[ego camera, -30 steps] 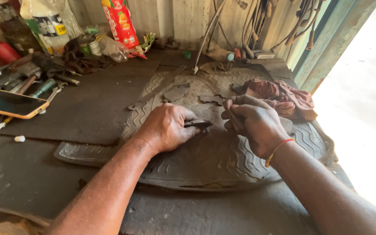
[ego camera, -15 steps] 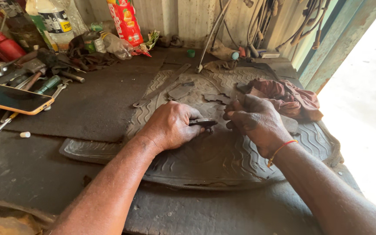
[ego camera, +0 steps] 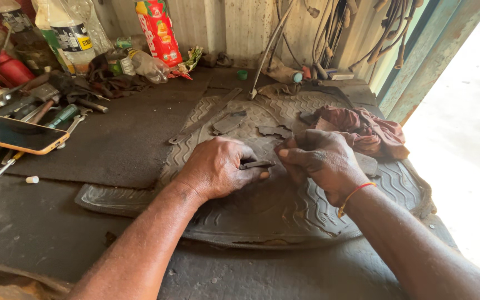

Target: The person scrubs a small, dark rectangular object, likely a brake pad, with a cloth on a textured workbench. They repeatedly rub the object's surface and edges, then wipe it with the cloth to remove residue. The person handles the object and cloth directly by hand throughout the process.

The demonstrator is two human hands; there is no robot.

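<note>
Hands unmoved since a second before: left hand (ego camera: 218,169) still pinching small dark metal piece (ego camera: 256,164) flat against ribbed rubber mat (ego camera: 329,219); right hand (ego camera: 318,158) fingers curled together, touching piece's other end. Phone (ego camera: 18,135) still far left.

I am pinching a small dark metal strip (ego camera: 256,164) between my left hand (ego camera: 218,168) and right hand (ego camera: 318,158) over the ribbed rubber mat (ego camera: 306,211).

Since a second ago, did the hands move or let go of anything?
Hardly. The left hand still presses on the rubber mat and holds the small dark piece; the right hand stays at its other end. Nothing was let go. Phone and red rag stayed put.
</note>
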